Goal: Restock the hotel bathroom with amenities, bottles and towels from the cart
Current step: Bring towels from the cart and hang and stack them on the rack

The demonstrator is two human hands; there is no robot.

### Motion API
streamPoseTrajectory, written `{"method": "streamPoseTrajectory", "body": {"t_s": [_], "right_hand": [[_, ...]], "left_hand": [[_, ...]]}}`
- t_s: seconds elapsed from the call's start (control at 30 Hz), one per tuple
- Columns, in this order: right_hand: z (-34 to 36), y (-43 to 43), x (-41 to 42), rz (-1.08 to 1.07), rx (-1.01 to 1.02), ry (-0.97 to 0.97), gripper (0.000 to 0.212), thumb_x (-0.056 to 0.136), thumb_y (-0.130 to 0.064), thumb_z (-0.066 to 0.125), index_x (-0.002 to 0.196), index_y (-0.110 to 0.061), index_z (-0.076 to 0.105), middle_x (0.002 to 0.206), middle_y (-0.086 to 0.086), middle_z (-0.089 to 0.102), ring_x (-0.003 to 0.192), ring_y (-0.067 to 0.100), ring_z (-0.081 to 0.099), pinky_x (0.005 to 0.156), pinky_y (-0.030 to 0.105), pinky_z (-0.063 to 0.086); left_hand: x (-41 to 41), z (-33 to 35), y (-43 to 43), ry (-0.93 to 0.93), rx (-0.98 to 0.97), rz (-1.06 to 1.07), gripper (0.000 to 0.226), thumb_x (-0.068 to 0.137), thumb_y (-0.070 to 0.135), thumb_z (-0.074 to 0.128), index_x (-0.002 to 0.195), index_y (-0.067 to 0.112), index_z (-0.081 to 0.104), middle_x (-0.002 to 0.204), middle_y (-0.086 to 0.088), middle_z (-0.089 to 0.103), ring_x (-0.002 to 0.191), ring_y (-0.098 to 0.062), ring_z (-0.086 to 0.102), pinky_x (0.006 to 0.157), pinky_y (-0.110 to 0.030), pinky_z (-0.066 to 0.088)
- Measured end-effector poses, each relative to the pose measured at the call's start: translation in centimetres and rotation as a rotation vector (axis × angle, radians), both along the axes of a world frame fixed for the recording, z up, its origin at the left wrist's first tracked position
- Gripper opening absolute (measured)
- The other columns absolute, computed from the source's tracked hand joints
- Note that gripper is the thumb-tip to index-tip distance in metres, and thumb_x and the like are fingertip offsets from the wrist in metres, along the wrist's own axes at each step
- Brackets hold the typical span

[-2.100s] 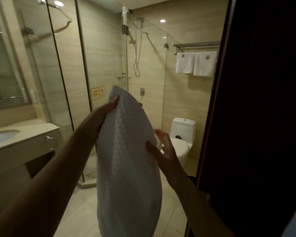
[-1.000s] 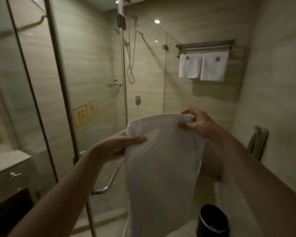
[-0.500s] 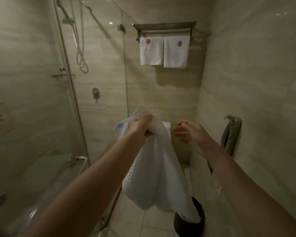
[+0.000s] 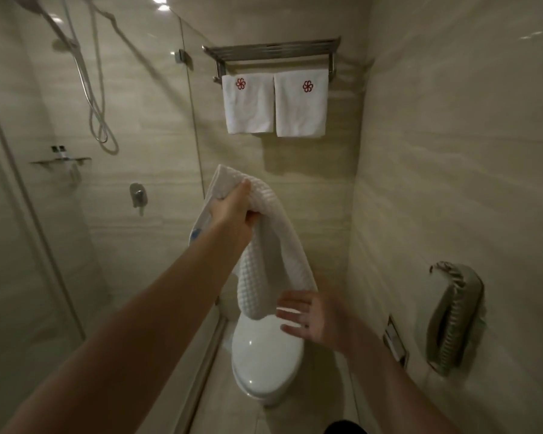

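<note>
one white waffle towel (image 4: pixel 273 258) held up over the toilet (image 4: pixel 264 361)
the left hand (image 4: pixel 232 211) grips the towel's top in a fist, so it hangs above the shut toilet lid. the right hand (image 4: pixel 308 321) is spread open just by the low end and holds nothing. best next, i think: catch that low end, fold it flat, then lift it to the towel rack (image 4: pixel 271 53) high on the wall. two folded towels (image 4: pixel 248 103) hang there side by side. pale shiny tiles, glass shower wall (image 4: pixel 157 114) on the left, wall phone (image 4: pixel 455 314) on the right.
</note>
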State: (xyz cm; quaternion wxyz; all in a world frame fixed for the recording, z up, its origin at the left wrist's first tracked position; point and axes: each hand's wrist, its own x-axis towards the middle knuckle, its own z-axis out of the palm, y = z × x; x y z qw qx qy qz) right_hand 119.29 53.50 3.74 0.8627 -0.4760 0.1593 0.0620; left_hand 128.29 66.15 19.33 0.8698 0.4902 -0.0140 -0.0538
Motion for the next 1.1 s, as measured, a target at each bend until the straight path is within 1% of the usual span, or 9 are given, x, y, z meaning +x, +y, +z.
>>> {"method": "streamPoseTrajectory", "body": {"t_s": [0.1, 0.17, 0.23, 0.33, 0.47, 0.6, 0.7, 0.87, 1.1], "right_hand": [[-0.7, -0.5, 3.3, -0.046, 0.209, -0.026, 0.083, 0.078, -0.071, 0.043, 0.121, -0.001, 0.053, 0.117, 0.020, 0.064, 0.101, 0.036, 0.066, 0.074, 0.046, 0.055], [-1.0, -1.8, 5.1, -0.112, 0.312, -0.079, 0.086, 0.070, -0.073, 0.047, 0.120, -0.004, 0.056, 0.113, 0.018, 0.067, 0.097, 0.035, 0.067, 0.071, 0.043, 0.056], [-1.2, -3.8, 6.9, -0.160, 0.311, -0.104, 0.081, 0.073, -0.071, 0.041, 0.117, -0.006, 0.059, 0.112, 0.016, 0.069, 0.095, 0.032, 0.069, 0.070, 0.037, 0.056], [-0.9, -5.7, 10.0, -0.221, 0.201, -0.048, 0.069, 0.087, -0.061, 0.029, 0.107, -0.006, 0.064, 0.099, 0.012, 0.073, 0.086, 0.027, 0.071, 0.067, 0.033, 0.053], [1.4, -8.4, 15.4, -0.360, -0.055, -0.056, 0.054, 0.093, -0.050, 0.032, 0.092, -0.007, 0.065, 0.076, 0.011, 0.073, 0.078, 0.026, 0.064, 0.065, 0.031, 0.047], [7.5, -11.4, 22.2, -0.528, -0.422, -0.087, 0.044, 0.093, -0.048, 0.040, 0.090, -0.012, 0.064, 0.074, 0.013, 0.070, 0.062, 0.024, 0.065, 0.060, 0.029, 0.052], [12.4, -12.8, 28.5, -0.546, -0.632, -0.122, 0.039, 0.095, -0.043, 0.040, 0.090, -0.010, 0.060, 0.079, 0.015, 0.068, 0.057, 0.021, 0.062, 0.057, 0.027, 0.047], [16.4, -15.4, 36.9, -0.606, -0.707, -0.197, 0.033, 0.094, -0.040, 0.042, 0.085, -0.013, 0.060, 0.073, 0.013, 0.068, 0.059, 0.022, 0.064, 0.061, 0.028, 0.051], [18.1, -20.0, 45.5, -0.547, -0.787, -0.194, 0.042, 0.093, -0.045, 0.039, 0.087, -0.013, 0.064, 0.064, 0.007, 0.072, 0.065, 0.021, 0.069, 0.070, 0.031, 0.053]], "left_hand": [[3.0, 0.3, -1.9, -0.040, 0.003, -0.047, 0.026, 0.091, 0.019, 0.059, 0.101, -0.003, 0.049, 0.095, -0.016, 0.058, 0.095, -0.026, 0.060, 0.097, -0.045, 0.047], [5.1, 0.0, -2.4, -0.045, -0.026, -0.088, 0.034, 0.090, 0.019, 0.060, 0.114, -0.004, 0.051, 0.103, -0.018, 0.061, 0.094, -0.025, 0.064, 0.082, -0.039, 0.055], [7.1, -0.3, -2.6, -0.061, -0.070, -0.142, 0.039, 0.090, 0.016, 0.059, 0.122, -0.002, 0.050, 0.110, -0.019, 0.062, 0.088, -0.023, 0.066, 0.062, -0.031, 0.057], [10.6, -1.1, -2.8, -0.065, -0.079, -0.179, 0.039, 0.090, 0.014, 0.058, 0.124, -0.002, 0.050, 0.111, -0.019, 0.062, 0.084, -0.021, 0.066, 0.052, -0.027, 0.056], [17.2, -2.2, -2.3, -0.099, -0.015, -0.151, 0.031, 0.090, 0.013, 0.058, 0.118, 0.000, 0.053, 0.097, -0.015, 0.064, 0.079, -0.020, 0.066, 0.050, -0.026, 0.056], [26.0, -3.2, -2.0, -0.036, 0.072, -0.155, 0.025, 0.092, 0.014, 0.055, 0.114, 0.004, 0.050, 0.095, -0.014, 0.060, 0.081, -0.021, 0.062, 0.048, -0.028, 0.057], [32.6, -3.4, -3.1, 0.048, 0.124, -0.164, 0.018, 0.091, 0.015, 0.055, 0.107, 0.007, 0.052, 0.089, -0.012, 0.061, 0.075, -0.018, 0.061, 0.044, -0.025, 0.054], [41.9, -1.2, -6.1, -0.072, 0.157, -0.102, 0.007, 0.090, 0.021, 0.055, 0.094, 0.016, 0.057, 0.088, -0.007, 0.062, 0.072, -0.018, 0.063, 0.043, -0.021, 0.050], [50.2, 0.9, -10.1, 0.045, -0.027, -0.259, 0.012, 0.089, 0.017, 0.054, 0.092, 0.006, 0.054, 0.075, -0.009, 0.057, 0.064, -0.013, 0.058, 0.042, -0.019, 0.049]]}}
